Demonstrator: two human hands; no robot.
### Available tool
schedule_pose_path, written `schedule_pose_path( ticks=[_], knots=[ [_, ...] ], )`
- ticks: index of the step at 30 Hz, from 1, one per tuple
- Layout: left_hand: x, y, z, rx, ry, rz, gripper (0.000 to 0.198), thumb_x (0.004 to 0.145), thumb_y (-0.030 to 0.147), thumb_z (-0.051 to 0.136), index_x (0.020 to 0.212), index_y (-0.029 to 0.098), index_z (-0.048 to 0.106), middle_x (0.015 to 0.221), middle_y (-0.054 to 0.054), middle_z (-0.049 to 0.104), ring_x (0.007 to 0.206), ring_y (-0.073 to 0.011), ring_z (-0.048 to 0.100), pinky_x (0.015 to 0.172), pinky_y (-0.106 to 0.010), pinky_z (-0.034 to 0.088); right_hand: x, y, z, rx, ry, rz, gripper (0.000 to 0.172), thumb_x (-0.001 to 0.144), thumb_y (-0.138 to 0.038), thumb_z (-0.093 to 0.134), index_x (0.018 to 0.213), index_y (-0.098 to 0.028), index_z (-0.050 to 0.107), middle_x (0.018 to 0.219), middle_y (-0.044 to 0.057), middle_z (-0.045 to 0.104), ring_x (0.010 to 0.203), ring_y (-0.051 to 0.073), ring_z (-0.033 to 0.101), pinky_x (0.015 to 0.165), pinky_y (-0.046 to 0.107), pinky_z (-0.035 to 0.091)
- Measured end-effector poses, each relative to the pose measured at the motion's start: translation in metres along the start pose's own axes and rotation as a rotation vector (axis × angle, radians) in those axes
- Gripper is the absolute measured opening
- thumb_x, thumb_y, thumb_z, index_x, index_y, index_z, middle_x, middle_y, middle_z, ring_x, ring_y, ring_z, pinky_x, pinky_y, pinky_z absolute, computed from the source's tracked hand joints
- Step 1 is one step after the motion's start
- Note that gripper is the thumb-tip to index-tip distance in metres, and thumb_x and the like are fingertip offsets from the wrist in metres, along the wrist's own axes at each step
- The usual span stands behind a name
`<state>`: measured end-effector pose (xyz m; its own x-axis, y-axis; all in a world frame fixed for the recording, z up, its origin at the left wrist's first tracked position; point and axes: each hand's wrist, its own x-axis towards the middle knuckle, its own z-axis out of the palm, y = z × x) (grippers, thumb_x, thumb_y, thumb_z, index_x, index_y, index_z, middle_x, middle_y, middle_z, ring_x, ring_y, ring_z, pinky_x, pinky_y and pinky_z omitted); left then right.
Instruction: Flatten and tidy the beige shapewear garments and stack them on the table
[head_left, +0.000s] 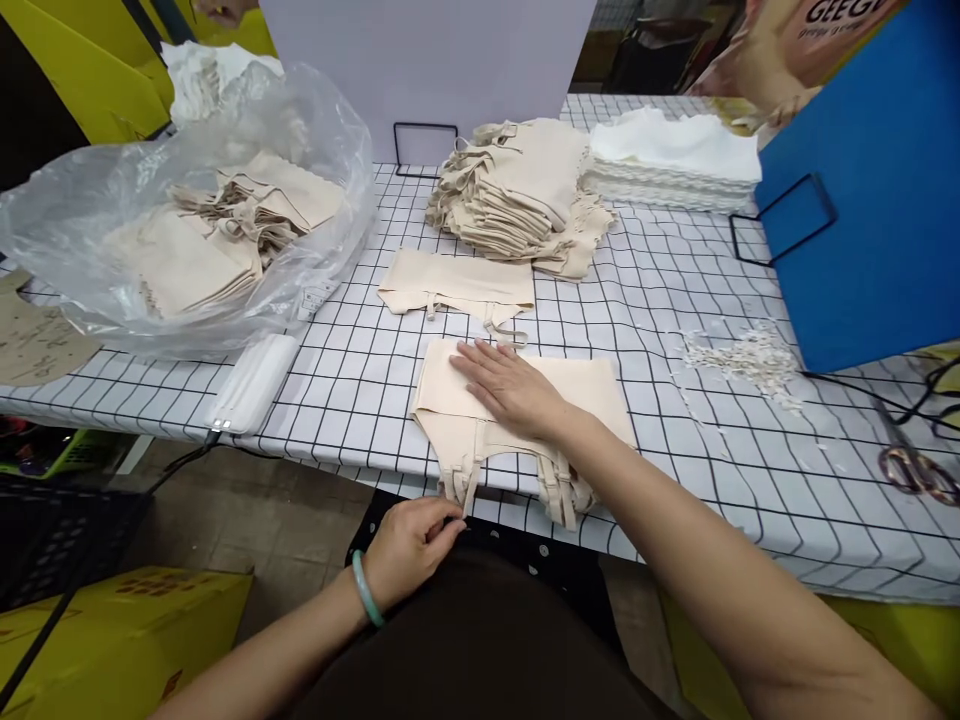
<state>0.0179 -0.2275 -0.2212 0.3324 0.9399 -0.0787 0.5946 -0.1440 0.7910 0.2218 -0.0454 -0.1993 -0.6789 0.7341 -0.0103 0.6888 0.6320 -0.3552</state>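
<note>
A small stack of beige strappy camisole tops [592,385] lies at the table's front edge, straps hanging over it toward me. My right hand [506,388] rests flat on the stack, fingers stretched out. Below the edge, my left hand [420,535], with a pale green bangle [366,590] on its wrist, pinches the end of a thin beige strap [469,480]. Just beyond the stack a single beige camisole top [457,280] is spread out, its straps toward me.
Behind are a tall pile of beige tops [517,190] and folded white fabric [675,150]. A clear plastic bag [300,270] of garments and a white lamp [259,385] are left. Right are white scraps [750,360], a blue panel [870,200] and scissors [919,470]. Another person's arm [772,60] shows behind.
</note>
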Motion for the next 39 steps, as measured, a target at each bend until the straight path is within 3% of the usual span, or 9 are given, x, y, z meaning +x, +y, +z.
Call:
schedule_pose_path(
  ticks=[5, 10, 14, 17, 22, 25, 30, 34, 39],
  knots=[
    [-0.009, 0.005, -0.025, -0.103, 0.08, 0.073, 0.019, 0.092, 0.016, 0.057, 0.096, 0.021, 0.075, 0.077, -0.002, 0.074, 0.066, -0.0134, 0.067, 0.061, -0.022, 0.051, 0.003, -0.003, 0.003, -0.044, -0.006, 0.012, 0.054, 0.106, -0.047, 0.025, 0.158, -0.035, 0.027, 0.165, -0.007, 0.02, 0.154, 0.021, 0.016, 0.127, 0.047, 0.018],
    [0.058, 0.039, -0.061, 0.149, 0.421, 0.351, 0.03, 0.098, 0.02, 0.048, 0.122, 0.017, 0.066, 0.106, -0.012, 0.072, 0.101, -0.0208, 0.067, 0.09, -0.036, 0.055, 0.007, -0.012, -0.005, -0.131, -0.008, 0.039, 0.057, 0.105, -0.045, 0.027, 0.157, -0.022, 0.034, 0.165, 0.003, 0.022, 0.154, 0.025, 0.014, 0.126, 0.052, 0.017],
    [0.128, 0.037, -0.055, 0.526, 0.191, 0.198, 0.05, 0.1, 0.037, 0.044, 0.144, 0.013, 0.051, 0.154, -0.016, 0.047, 0.146, -0.0322, 0.038, 0.12, -0.057, 0.03, -0.024, -0.004, -0.016, -0.147, 0.086, 0.162, 0.06, 0.104, -0.05, 0.023, 0.156, -0.023, 0.036, 0.166, 0.004, 0.021, 0.154, 0.026, 0.016, 0.125, 0.056, 0.02],
    [0.143, 0.018, -0.042, 0.662, 0.048, 0.064, 0.067, 0.099, 0.05, 0.043, 0.154, 0.012, 0.037, 0.163, -0.014, 0.028, 0.153, -0.0337, 0.023, 0.123, -0.06, 0.021, -0.065, 0.013, -0.009, -0.135, 0.132, 0.351, 0.065, 0.102, -0.057, 0.025, 0.159, -0.026, 0.029, 0.166, 0.003, 0.019, 0.154, 0.027, 0.015, 0.124, 0.057, 0.02],
    [0.15, -0.007, -0.06, 0.625, 0.125, 0.147, 0.063, 0.098, 0.055, 0.042, 0.15, 0.02, 0.044, 0.16, -0.01, 0.038, 0.149, -0.0312, 0.033, 0.122, -0.055, 0.027, -0.093, 0.036, 0.005, -0.039, 0.175, 0.406, 0.066, 0.099, -0.058, 0.033, 0.158, -0.029, 0.03, 0.163, 0.004, 0.032, 0.152, 0.029, 0.026, 0.122, 0.059, 0.023],
    [0.195, -0.015, -0.111, 0.54, 0.338, 0.095, 0.047, 0.099, 0.039, 0.043, 0.137, 0.015, 0.056, 0.147, -0.015, 0.054, 0.139, -0.0276, 0.046, 0.118, -0.044, 0.036, -0.057, 0.051, -0.015, 0.103, 0.321, 0.441, 0.057, 0.098, -0.052, 0.036, 0.148, -0.026, 0.047, 0.148, 0.009, 0.055, 0.138, 0.028, 0.049, 0.113, 0.051, 0.04],
    [0.297, -0.031, -0.195, 0.497, 0.471, -0.43, 0.04, 0.093, 0.033, 0.053, 0.124, 0.008, 0.059, 0.133, -0.024, 0.059, 0.13, -0.0347, 0.053, 0.107, -0.044, 0.043, 0.058, 0.09, -0.063, 0.231, 0.402, 0.787, 0.029, 0.09, -0.033, 0.049, 0.107, -0.021, 0.069, 0.105, 0.009, 0.073, 0.098, 0.023, 0.067, 0.088, 0.036, 0.05],
    [0.334, -0.051, -0.214, 0.442, 0.402, -0.527, 0.049, 0.072, 0.039, 0.079, 0.108, 0.012, 0.062, 0.119, -0.022, 0.066, 0.11, -0.0355, 0.064, 0.091, -0.041, 0.05, 0.116, 0.112, -0.064, 0.199, 0.422, 0.949, 0.025, 0.083, -0.044, 0.059, 0.086, -0.02, 0.066, 0.098, 0.014, 0.071, 0.095, 0.031, 0.064, 0.08, 0.042, 0.046],
    [0.332, -0.069, -0.213, 0.405, 0.459, -0.499, 0.03, 0.081, 0.026, 0.066, 0.109, 0.018, 0.058, 0.114, -0.012, 0.067, 0.108, -0.0248, 0.063, 0.089, -0.032, 0.048, 0.121, 0.116, -0.051, 0.257, 0.465, 0.946, 0.012, 0.077, -0.034, 0.059, 0.072, -0.022, 0.057, 0.082, 0.007, 0.066, 0.081, 0.025, 0.06, 0.07, 0.035, 0.041]
  ],
)
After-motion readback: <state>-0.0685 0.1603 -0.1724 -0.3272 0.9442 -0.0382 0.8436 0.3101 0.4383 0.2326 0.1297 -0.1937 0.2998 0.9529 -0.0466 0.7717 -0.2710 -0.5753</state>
